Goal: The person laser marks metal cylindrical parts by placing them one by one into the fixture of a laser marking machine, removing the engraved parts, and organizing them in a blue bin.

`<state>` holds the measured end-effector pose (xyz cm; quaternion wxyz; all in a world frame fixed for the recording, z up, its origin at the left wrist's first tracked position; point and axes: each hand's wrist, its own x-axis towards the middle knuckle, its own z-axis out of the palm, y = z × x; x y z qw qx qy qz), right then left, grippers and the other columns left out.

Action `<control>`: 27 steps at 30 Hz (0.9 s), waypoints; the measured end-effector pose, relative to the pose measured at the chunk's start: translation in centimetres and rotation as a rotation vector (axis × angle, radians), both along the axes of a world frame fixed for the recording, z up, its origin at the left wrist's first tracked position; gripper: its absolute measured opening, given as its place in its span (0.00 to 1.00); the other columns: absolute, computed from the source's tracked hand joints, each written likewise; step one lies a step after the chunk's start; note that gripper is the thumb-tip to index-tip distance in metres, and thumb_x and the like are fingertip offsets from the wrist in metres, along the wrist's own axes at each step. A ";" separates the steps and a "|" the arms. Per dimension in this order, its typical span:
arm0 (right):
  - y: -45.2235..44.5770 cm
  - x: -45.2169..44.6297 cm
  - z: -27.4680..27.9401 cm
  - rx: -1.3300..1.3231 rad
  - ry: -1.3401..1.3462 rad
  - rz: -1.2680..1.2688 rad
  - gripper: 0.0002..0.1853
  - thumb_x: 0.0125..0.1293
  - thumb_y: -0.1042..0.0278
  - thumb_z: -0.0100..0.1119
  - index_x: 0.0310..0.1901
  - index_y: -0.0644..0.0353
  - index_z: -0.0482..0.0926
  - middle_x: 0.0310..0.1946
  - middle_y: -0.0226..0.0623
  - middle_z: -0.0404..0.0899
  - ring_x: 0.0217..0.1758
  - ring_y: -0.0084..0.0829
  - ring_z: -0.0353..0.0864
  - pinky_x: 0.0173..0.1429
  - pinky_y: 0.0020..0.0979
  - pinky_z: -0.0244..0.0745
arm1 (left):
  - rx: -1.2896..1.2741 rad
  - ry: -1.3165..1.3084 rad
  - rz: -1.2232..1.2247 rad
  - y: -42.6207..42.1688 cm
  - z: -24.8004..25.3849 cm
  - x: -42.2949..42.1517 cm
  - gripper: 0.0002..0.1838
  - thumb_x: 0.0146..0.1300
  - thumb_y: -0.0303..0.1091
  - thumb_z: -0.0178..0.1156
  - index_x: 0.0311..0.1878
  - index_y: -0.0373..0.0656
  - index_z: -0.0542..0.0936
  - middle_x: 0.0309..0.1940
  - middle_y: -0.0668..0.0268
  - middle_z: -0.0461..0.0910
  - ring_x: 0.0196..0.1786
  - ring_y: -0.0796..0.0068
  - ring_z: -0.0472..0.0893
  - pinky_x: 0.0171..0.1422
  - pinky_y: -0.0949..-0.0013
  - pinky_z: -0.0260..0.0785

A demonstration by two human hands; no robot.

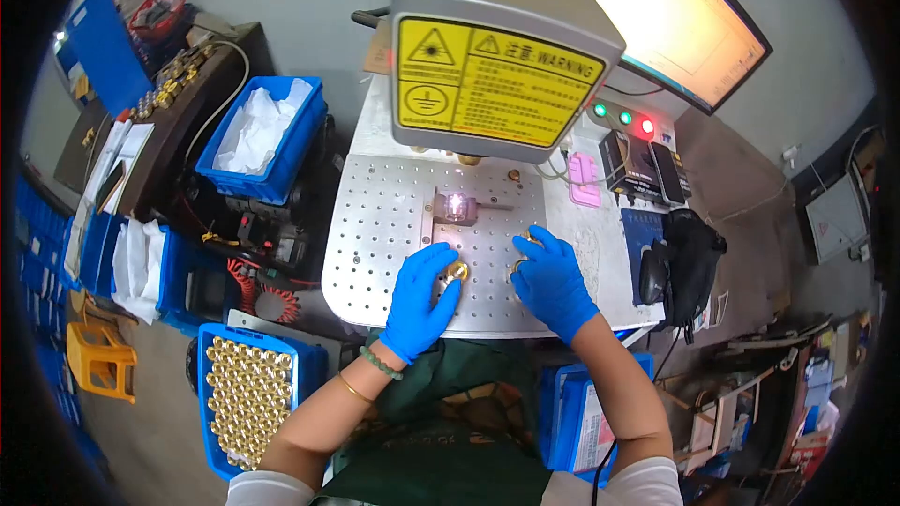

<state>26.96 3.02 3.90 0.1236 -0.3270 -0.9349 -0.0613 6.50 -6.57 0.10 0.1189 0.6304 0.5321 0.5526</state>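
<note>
My left hand (420, 298), in a blue glove, rests over the perforated metal plate (375, 225). Between its thumb and fingertips is a round brass fitting (457, 271). My right hand (555, 283), gloved the same way, is curled at the plate's right side. Brass shows at its fingertips: one brass piece (517, 265) by the thumb and another (534, 237) under the forefinger, both partly hidden. Ahead of both hands, a small fixture (441, 209) holds a part (457, 207) lit by a bright whitish-purple glow. The grey machine head (497, 56) with a yellow warning label hangs above.
A blue crate (211, 412) of brass fittings stands at lower left. Another blue bin (261, 136) holds white paper. Right of the plate are a pink object (583, 180), a phone (667, 173), a mouse (653, 274) and a black bag (692, 262). A monitor (684, 19) glows behind.
</note>
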 end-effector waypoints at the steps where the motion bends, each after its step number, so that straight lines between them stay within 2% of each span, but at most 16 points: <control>1: 0.4 -0.1 0.4 -0.108 0.012 0.020 0.06 0.56 0.65 0.62 0.30 0.56 0.83 0.56 0.38 0.75 0.64 0.44 0.66 0.63 0.41 0.64 | 0.005 -0.004 0.017 -0.2 0.2 0.1 0.22 0.56 0.26 0.62 0.56 0.39 0.73 0.54 0.52 0.74 0.57 0.51 0.73 0.62 0.57 0.65; 3: 1.0 -0.5 1.4 -0.211 0.018 0.060 0.05 0.57 0.68 0.62 0.34 0.58 0.83 0.58 0.37 0.74 0.64 0.45 0.67 0.65 0.41 0.63 | -0.015 -0.119 0.068 -0.8 1.4 0.4 0.20 0.63 0.27 0.58 0.59 0.39 0.72 0.54 0.55 0.75 0.55 0.57 0.76 0.59 0.61 0.68; 4: 1.0 -0.7 2.2 -0.372 0.206 0.147 0.06 0.59 0.70 0.60 0.37 0.59 0.83 0.60 0.38 0.73 0.66 0.45 0.66 0.67 0.40 0.62 | -0.012 -0.122 0.089 -1.0 2.2 0.8 0.20 0.63 0.27 0.58 0.59 0.39 0.72 0.54 0.55 0.75 0.55 0.57 0.76 0.59 0.61 0.68; 5: 0.9 -1.0 2.8 -0.539 0.393 0.233 0.07 0.61 0.72 0.59 0.40 0.61 0.82 0.62 0.40 0.71 0.67 0.45 0.66 0.69 0.40 0.61 | -0.226 -0.483 -0.015 -1.2 3.3 1.3 0.19 0.67 0.31 0.54 0.61 0.40 0.71 0.53 0.57 0.76 0.53 0.62 0.77 0.56 0.64 0.70; 6: 0.8 -1.5 3.3 -0.546 0.391 0.252 0.07 0.61 0.72 0.59 0.40 0.61 0.82 0.62 0.40 0.71 0.67 0.45 0.66 0.69 0.40 0.61 | -0.436 -0.845 -0.125 -1.2 4.0 1.6 0.19 0.71 0.35 0.50 0.63 0.40 0.70 0.53 0.59 0.77 0.52 0.66 0.78 0.53 0.67 0.71; 7: 0.6 -1.9 3.8 -0.672 0.480 0.284 0.08 0.62 0.73 0.59 0.42 0.61 0.82 0.63 0.41 0.70 0.68 0.44 0.65 0.69 0.39 0.60 | -0.432 -0.845 -0.106 -1.1 4.0 1.5 0.19 0.71 0.35 0.50 0.63 0.40 0.70 0.53 0.59 0.77 0.52 0.66 0.78 0.53 0.67 0.71; 9: 0.5 -2.4 3.8 -0.800 0.572 0.324 0.09 0.63 0.75 0.58 0.44 0.62 0.81 0.65 0.42 0.68 0.68 0.43 0.64 0.70 0.38 0.59 | -0.605 -1.446 -0.600 -0.6 4.0 1.2 0.21 0.75 0.41 0.42 0.65 0.42 0.68 0.52 0.62 0.77 0.48 0.71 0.80 0.48 0.71 0.72; 10: 0.3 -2.4 3.7 -0.769 0.584 0.360 0.10 0.62 0.75 0.59 0.46 0.61 0.80 0.64 0.43 0.69 0.67 0.42 0.66 0.69 0.37 0.60 | -0.576 -1.475 -0.681 -0.6 3.9 1.4 0.23 0.75 0.45 0.42 0.66 0.43 0.67 0.52 0.61 0.77 0.48 0.71 0.80 0.49 0.72 0.73; 12: 0.1 -2.3 3.9 -0.735 0.599 0.391 0.13 0.62 0.76 0.60 0.48 0.61 0.79 0.63 0.43 0.70 0.66 0.40 0.68 0.68 0.36 0.62 | -0.589 -1.506 -0.646 -0.4 4.5 1.2 0.23 0.74 0.43 0.44 0.66 0.42 0.66 0.52 0.61 0.77 0.48 0.71 0.80 0.50 0.72 0.74; 14: -0.6 -2.4 4.5 -0.715 0.654 0.290 0.19 0.60 0.74 0.62 0.54 0.59 0.76 0.58 0.42 0.74 0.62 0.39 0.73 0.65 0.35 0.65 | -0.607 -1.539 -0.617 -0.2 5.2 1.4 0.22 0.74 0.42 0.46 0.66 0.42 0.66 0.51 0.61 0.77 0.48 0.72 0.80 0.50 0.72 0.74; 16: -1.3 -2.4 5.1 -0.675 0.612 0.251 0.21 0.59 0.73 0.63 0.56 0.58 0.75 0.55 0.42 0.76 0.58 0.39 0.75 0.62 0.35 0.67 | -0.587 -1.380 -0.453 0.0 5.7 1.7 0.21 0.71 0.37 0.52 0.64 0.41 0.68 0.50 0.63 0.77 0.48 0.74 0.79 0.52 0.73 0.74; 17: -1.5 -2.4 5.3 -0.636 0.563 0.217 0.23 0.58 0.72 0.64 0.57 0.58 0.74 0.52 0.41 0.78 0.55 0.39 0.77 0.59 0.35 0.69 | -0.588 -1.376 -0.458 0.1 5.8 1.8 0.21 0.71 0.37 0.52 0.64 0.41 0.68 0.50 0.63 0.77 0.48 0.74 0.79 0.52 0.73 0.74; 18: -1.5 -2.4 5.4 -0.632 0.565 0.215 0.23 0.58 0.72 0.64 0.57 0.58 0.74 0.52 0.41 0.78 0.55 0.39 0.77 0.59 0.35 0.69 | -0.583 -1.366 -0.413 0.1 5.7 1.9 0.21 0.69 0.34 0.55 0.63 0.41 0.69 0.49 0.63 0.77 0.48 0.76 0.79 0.52 0.73 0.74; 20: -1.6 -2.6 5.6 -0.408 0.451 0.223 0.25 0.56 0.70 0.67 0.57 0.57 0.74 0.47 0.42 0.79 0.50 0.42 0.78 0.55 0.36 0.71 | -0.580 -1.355 -0.373 0.0 5.5 2.1 0.21 0.67 0.31 0.57 0.62 0.40 0.69 0.48 0.64 0.77 0.48 0.77 0.79 0.53 0.73 0.74; 24: -2.1 -3.0 5.5 -0.340 0.413 0.208 0.26 0.56 0.67 0.67 0.57 0.57 0.74 0.47 0.42 0.79 0.47 0.44 0.78 0.53 0.37 0.72 | -0.496 -1.248 -0.288 -0.2 5.2 1.8 0.21 0.65 0.28 0.59 0.61 0.40 0.70 0.48 0.65 0.78 0.47 0.79 0.78 0.52 0.74 0.74; 27: -1.8 -3.8 5.7 -0.294 0.400 0.245 0.23 0.58 0.62 0.65 0.55 0.58 0.74 0.41 0.44 0.79 0.43 0.44 0.78 0.49 0.40 0.71 | -0.484 -1.239 -0.286 -0.3 5.1 1.0 0.21 0.64 0.28 0.60 0.60 0.40 0.70 0.47 0.65 0.78 0.47 0.79 0.78 0.52 0.74 0.74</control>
